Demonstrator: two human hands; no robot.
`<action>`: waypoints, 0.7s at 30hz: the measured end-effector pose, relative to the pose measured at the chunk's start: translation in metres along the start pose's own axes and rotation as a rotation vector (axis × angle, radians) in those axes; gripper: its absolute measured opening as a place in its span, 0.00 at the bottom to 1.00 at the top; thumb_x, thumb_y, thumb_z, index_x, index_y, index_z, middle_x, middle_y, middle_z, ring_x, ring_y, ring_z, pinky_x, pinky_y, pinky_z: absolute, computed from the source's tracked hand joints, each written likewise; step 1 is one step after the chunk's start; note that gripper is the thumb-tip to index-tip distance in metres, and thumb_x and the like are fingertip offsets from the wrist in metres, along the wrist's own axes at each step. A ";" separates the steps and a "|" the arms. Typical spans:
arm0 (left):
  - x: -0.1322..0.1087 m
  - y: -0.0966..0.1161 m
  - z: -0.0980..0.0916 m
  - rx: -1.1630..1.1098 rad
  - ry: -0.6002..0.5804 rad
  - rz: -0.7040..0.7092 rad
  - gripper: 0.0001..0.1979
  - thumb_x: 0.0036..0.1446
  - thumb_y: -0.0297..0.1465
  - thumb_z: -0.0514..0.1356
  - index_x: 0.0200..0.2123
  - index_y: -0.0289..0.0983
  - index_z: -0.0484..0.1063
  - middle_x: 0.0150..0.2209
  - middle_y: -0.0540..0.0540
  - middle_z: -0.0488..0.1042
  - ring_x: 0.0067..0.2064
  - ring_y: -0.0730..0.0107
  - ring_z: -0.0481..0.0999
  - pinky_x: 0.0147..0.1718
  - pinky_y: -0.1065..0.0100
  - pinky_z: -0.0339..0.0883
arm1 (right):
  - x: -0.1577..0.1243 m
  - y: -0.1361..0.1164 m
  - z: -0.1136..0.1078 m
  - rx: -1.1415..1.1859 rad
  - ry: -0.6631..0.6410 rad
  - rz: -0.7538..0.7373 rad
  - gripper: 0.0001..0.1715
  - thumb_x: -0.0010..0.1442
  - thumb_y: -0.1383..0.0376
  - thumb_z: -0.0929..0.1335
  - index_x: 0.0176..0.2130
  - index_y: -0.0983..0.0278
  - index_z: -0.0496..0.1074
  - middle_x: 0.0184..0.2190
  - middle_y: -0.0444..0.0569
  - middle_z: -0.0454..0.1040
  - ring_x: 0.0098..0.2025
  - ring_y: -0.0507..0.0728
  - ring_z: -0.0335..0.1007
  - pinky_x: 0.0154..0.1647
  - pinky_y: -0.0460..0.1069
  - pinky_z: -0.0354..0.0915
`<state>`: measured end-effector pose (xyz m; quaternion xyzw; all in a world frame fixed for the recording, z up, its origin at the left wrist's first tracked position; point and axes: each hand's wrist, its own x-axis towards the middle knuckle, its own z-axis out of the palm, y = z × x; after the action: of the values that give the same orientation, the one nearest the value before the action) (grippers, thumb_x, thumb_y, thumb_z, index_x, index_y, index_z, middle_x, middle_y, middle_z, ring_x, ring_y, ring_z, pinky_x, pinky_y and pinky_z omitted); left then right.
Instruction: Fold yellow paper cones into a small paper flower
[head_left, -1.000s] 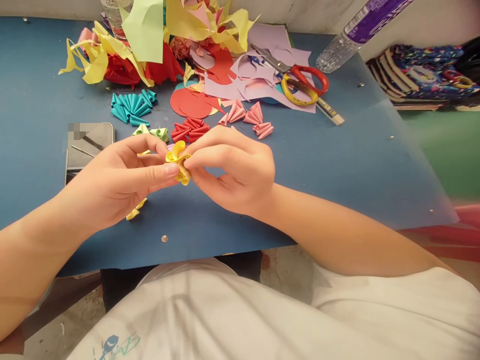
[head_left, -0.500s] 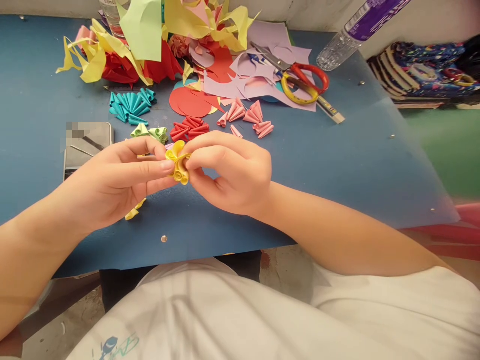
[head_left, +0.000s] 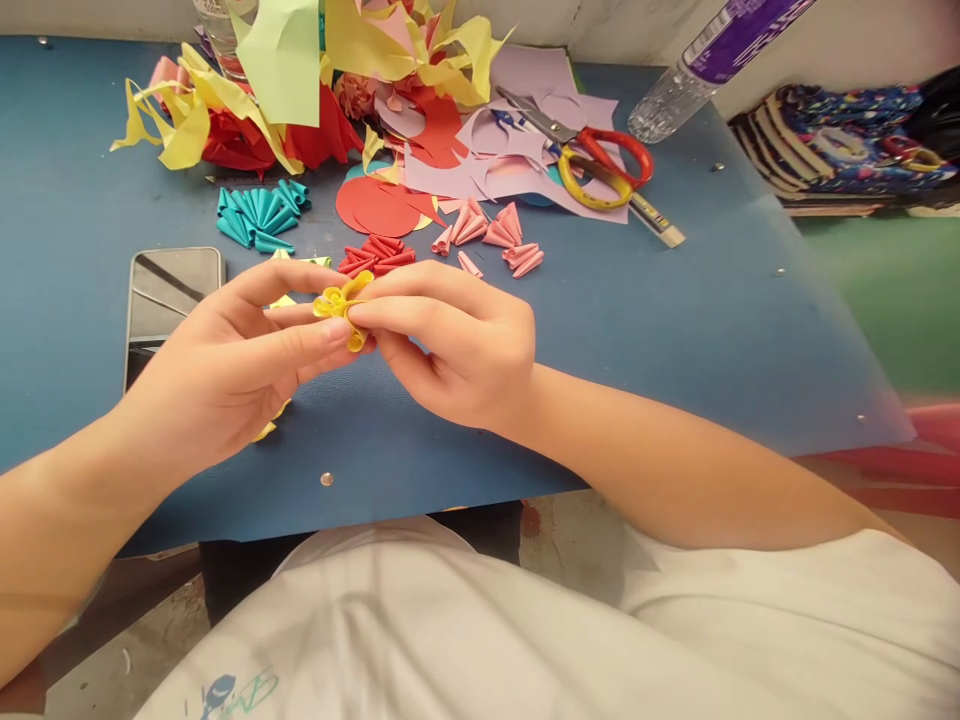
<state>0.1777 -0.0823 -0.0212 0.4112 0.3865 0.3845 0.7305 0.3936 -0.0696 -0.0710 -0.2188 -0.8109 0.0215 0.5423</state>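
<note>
A small yellow paper flower [head_left: 339, 301] made of rolled petals is pinched between both hands above the blue table [head_left: 675, 320]. My left hand [head_left: 225, 370] grips it from the left with thumb and fingers. My right hand [head_left: 450, 335] holds it from the right, fingertips on the petals. Another yellow rolled piece [head_left: 268, 428] lies on the table under my left hand. Just beyond the hands lie red paper cones [head_left: 375, 256], pink paper cones [head_left: 495, 238] and teal paper cones [head_left: 256, 215].
A phone [head_left: 166, 295] lies at the left. Scrap paper [head_left: 315, 70] is piled at the back, with red circles [head_left: 379, 205] and scissors [head_left: 592, 160] on lilac sheets. A plastic bottle [head_left: 697, 70] leans at the back right. The table's edge runs in front.
Both hands have shifted slightly left and up with the yellow flower, and the flower has been turned a little between the fingers.
</note>
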 end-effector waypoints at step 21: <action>0.000 0.005 -0.007 0.114 0.003 -0.042 0.07 0.59 0.26 0.76 0.35 0.37 0.82 0.37 0.48 0.85 0.45 0.65 0.86 0.48 0.66 0.83 | 0.005 0.003 -0.009 -0.035 -0.133 -0.114 0.11 0.72 0.75 0.67 0.51 0.67 0.77 0.46 0.44 0.85 0.49 0.47 0.83 0.52 0.44 0.82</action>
<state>0.1702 -0.0785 -0.0192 0.4435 0.4175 0.3469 0.7132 0.4012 -0.0670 -0.0634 -0.1797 -0.8567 -0.0093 0.4834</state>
